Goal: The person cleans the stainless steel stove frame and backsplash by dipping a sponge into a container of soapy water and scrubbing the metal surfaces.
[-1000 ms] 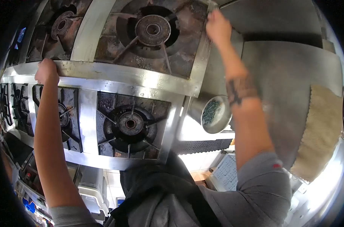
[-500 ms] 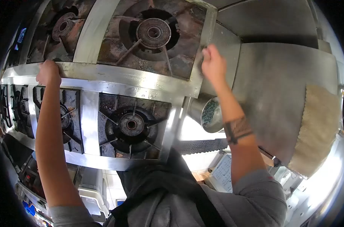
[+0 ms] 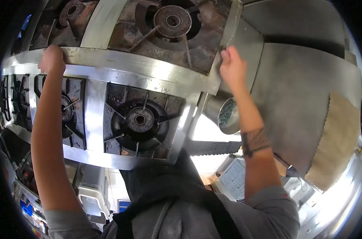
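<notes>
Both bare arms reach forward in front of me, well apart. The left arm (image 3: 48, 139) ends in the left grip (image 3: 52, 59), back uppermost, fingers bent under. The right arm (image 3: 260, 169), a dark tattoo (image 3: 254, 142) banding it, slants inward to the right grip (image 3: 233, 68), its fingers curled, undersides hidden.

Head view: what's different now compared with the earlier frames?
The right hand has moved toward the person along the right side of the stove, nearer its front corner. The camera view has shifted, so the stove sits higher in the picture. No grasp or release is visible. The left hand stays at the front rail; pot and burners stay put.
</notes>
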Action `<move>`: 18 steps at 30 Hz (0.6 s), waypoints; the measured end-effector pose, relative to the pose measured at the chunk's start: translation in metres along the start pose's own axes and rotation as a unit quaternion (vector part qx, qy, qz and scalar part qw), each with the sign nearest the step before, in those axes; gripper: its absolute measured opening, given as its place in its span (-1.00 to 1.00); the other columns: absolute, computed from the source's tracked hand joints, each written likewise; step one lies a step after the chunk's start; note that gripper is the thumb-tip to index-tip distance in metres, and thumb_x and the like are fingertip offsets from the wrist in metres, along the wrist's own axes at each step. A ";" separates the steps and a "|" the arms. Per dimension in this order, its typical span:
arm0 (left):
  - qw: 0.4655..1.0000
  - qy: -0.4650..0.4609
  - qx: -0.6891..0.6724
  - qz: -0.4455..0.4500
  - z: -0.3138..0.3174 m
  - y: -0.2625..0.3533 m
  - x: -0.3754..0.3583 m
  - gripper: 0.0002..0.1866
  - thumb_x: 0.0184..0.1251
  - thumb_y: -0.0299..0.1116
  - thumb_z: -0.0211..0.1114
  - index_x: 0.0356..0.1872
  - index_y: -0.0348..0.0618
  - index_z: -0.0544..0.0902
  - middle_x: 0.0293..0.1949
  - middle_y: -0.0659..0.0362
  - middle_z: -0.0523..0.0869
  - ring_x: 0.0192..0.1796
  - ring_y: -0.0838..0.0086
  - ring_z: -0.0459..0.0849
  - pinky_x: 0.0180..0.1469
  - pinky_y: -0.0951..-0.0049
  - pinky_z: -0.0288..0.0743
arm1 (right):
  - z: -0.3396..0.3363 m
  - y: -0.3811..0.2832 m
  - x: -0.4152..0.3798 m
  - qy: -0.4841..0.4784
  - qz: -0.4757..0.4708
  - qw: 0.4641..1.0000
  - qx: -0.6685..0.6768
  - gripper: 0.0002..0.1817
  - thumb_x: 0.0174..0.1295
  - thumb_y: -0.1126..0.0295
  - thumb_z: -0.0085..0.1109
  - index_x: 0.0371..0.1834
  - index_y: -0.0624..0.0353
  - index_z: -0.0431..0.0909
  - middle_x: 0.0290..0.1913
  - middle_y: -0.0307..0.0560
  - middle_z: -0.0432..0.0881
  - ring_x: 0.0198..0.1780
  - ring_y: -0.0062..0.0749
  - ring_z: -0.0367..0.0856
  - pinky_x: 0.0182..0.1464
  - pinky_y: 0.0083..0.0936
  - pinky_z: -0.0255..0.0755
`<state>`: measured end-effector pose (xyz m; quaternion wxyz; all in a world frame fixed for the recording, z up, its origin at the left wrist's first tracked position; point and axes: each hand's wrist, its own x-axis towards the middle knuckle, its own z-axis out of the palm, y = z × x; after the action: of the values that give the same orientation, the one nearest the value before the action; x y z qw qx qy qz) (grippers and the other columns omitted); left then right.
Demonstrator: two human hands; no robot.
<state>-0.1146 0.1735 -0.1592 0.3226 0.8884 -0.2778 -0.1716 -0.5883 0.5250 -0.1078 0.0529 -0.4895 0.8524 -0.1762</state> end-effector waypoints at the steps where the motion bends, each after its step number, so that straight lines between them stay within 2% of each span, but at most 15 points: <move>1: 0.990 -0.014 0.112 0.081 0.004 -0.007 0.005 -0.32 0.59 0.03 0.03 0.38 -0.45 0.53 0.41 -0.35 0.48 0.41 -0.23 0.54 0.42 0.02 0.46 | 0.005 0.006 0.026 0.033 -0.019 0.999 0.033 -0.77 0.45 0.30 0.17 0.08 0.06 0.64 -0.04 0.19 0.81 0.04 0.30 0.76 0.06 0.08 0.62; 2: 0.990 -0.011 0.110 0.082 0.008 -0.013 0.016 -0.32 0.59 0.03 0.03 0.38 -0.45 0.53 0.41 -0.35 0.48 0.41 -0.23 0.54 0.42 0.02 0.46 | 0.006 0.010 0.071 0.048 -0.009 0.999 -0.004 -0.78 0.46 0.24 0.18 0.02 0.08 0.63 -0.08 0.20 0.80 0.01 0.35 0.73 0.02 0.10 0.60; 3: 0.983 -0.040 0.140 0.109 0.012 -0.020 0.028 -0.27 0.58 0.03 0.03 0.40 -0.56 0.45 0.41 -0.37 0.47 0.42 -0.22 0.53 0.44 0.02 0.44 | 0.005 0.014 0.118 0.059 0.004 0.997 -0.042 -0.76 0.47 0.18 0.19 -0.04 0.09 0.62 -0.11 0.21 0.79 -0.01 0.39 0.70 -0.02 0.12 0.58; 4: 0.974 -0.071 0.168 0.135 0.015 -0.026 0.037 -0.21 0.58 0.03 0.04 0.43 -0.67 0.36 0.40 -0.40 0.46 0.42 -0.21 0.52 0.46 0.02 0.42 | 0.009 0.027 0.165 0.069 -0.009 0.995 -0.070 -0.73 0.48 0.14 0.13 -0.07 0.11 0.62 -0.11 0.22 0.78 0.00 0.41 0.69 0.00 0.16 0.57; 5: 0.974 -0.071 0.167 0.135 0.017 -0.028 0.044 -0.21 0.58 0.03 0.04 0.43 -0.67 0.36 0.40 -0.40 0.46 0.42 -0.21 0.52 0.46 0.02 0.42 | 0.017 0.040 0.205 0.126 -0.058 0.988 -0.062 -0.70 0.50 0.11 0.10 -0.13 0.13 0.59 -0.14 0.22 0.77 -0.02 0.43 0.69 -0.02 0.19 0.53; 6: 0.963 -0.080 0.220 0.133 0.020 -0.028 0.051 -0.19 0.59 0.02 0.04 0.42 -0.73 0.31 0.40 -0.41 0.46 0.42 -0.21 0.53 0.46 0.02 0.41 | 0.014 0.037 0.197 0.127 -0.056 0.988 -0.062 -0.70 0.50 0.11 0.10 -0.13 0.13 0.59 -0.14 0.22 0.77 -0.02 0.43 0.69 -0.02 0.19 0.53; 8: 0.949 -0.087 0.271 0.137 0.019 -0.019 0.057 -0.17 0.60 0.01 0.03 0.41 -0.79 0.27 0.39 -0.42 0.46 0.42 -0.21 0.53 0.46 0.03 0.41 | 0.004 0.007 0.155 0.082 0.043 0.996 -0.005 -0.71 0.52 0.10 0.10 -0.11 0.10 0.59 -0.18 0.23 0.76 -0.04 0.44 0.68 -0.03 0.16 0.53; 9: 0.967 -0.069 0.220 0.107 0.020 -0.021 0.051 -0.20 0.61 -0.02 0.03 0.41 -0.78 0.29 0.39 -0.42 0.47 0.42 -0.20 0.53 0.45 0.04 0.42 | 0.012 0.011 0.115 0.118 0.030 0.993 0.011 -0.76 0.52 0.14 0.15 -0.09 0.07 0.59 -0.20 0.23 0.76 -0.05 0.43 0.69 -0.05 0.12 0.55; 10: 0.982 -0.050 0.165 0.075 0.020 -0.019 0.041 -0.23 0.62 -0.04 0.03 0.40 -0.77 0.31 0.38 -0.42 0.48 0.43 -0.19 0.53 0.45 0.06 0.42 | 0.010 0.001 0.063 0.085 0.059 0.995 0.011 -0.78 0.51 0.21 0.14 0.00 0.09 0.61 -0.12 0.23 0.78 0.01 0.33 0.74 0.04 0.07 0.60; 11: 0.993 -0.043 0.103 0.039 0.000 0.002 -0.003 -0.24 0.63 -0.08 0.03 0.41 -0.79 0.25 0.38 -0.43 0.47 0.41 -0.17 0.54 0.41 0.07 0.46 | 0.006 -0.009 0.023 0.051 0.091 0.994 0.012 -0.76 0.50 0.28 0.13 0.09 0.10 0.63 -0.04 0.23 0.81 0.08 0.23 0.79 0.14 0.03 0.64; 12: 0.993 -0.045 0.102 0.039 0.002 0.000 0.003 -0.24 0.63 -0.08 0.03 0.41 -0.79 0.25 0.38 -0.43 0.47 0.41 -0.17 0.54 0.41 0.07 0.46 | 0.004 -0.007 0.016 0.053 0.091 0.994 0.010 -0.76 0.50 0.28 0.13 0.09 0.10 0.63 -0.04 0.23 0.81 0.08 0.23 0.79 0.14 0.03 0.64; 14: 0.941 -0.102 0.287 0.146 0.007 -0.014 0.021 -0.20 0.64 -0.07 0.04 0.40 -0.85 0.15 0.40 -0.44 0.44 0.41 -0.14 0.55 0.39 0.10 0.49 | 0.002 0.003 0.007 0.003 0.021 1.000 0.009 -0.75 0.43 0.35 0.16 0.11 0.08 0.65 0.01 0.20 0.81 0.08 0.25 0.78 0.15 0.05 0.63; 15: 0.941 -0.100 0.287 0.146 0.004 -0.010 0.021 -0.20 0.64 -0.07 0.04 0.40 -0.85 0.15 0.40 -0.44 0.44 0.41 -0.14 0.55 0.39 0.10 0.49 | -0.001 -0.002 0.042 0.023 0.016 1.000 0.014 -0.73 0.39 0.34 0.16 0.10 0.06 0.66 0.02 0.18 0.81 0.07 0.28 0.77 0.15 0.09 0.63; 17: 0.855 -0.148 0.421 0.264 -0.013 -0.001 0.015 -0.31 0.64 -0.11 0.06 0.39 -0.70 0.36 0.37 -0.40 0.52 0.34 -0.19 0.59 0.36 -0.02 0.50 | 0.001 0.004 0.137 0.030 0.026 0.995 -0.096 -0.72 0.38 0.31 0.15 0.09 0.06 0.66 -0.01 0.17 0.82 0.05 0.28 0.77 0.11 0.11 0.63; 18: 0.855 -0.144 0.425 0.259 -0.017 0.001 0.004 -0.31 0.64 -0.11 0.06 0.39 -0.70 0.36 0.37 -0.40 0.52 0.34 -0.19 0.59 0.36 -0.02 0.50 | 0.012 0.016 0.180 0.079 -0.004 0.995 -0.068 -0.78 0.48 0.18 0.13 -0.10 0.08 0.58 -0.15 0.24 0.77 -0.01 0.39 0.71 -0.05 0.13 0.58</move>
<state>-0.1034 0.1787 -0.1468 -0.0970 0.8003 -0.5871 -0.0734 -0.6907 0.3760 -0.1096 -0.0488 -0.4802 0.8618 -0.1560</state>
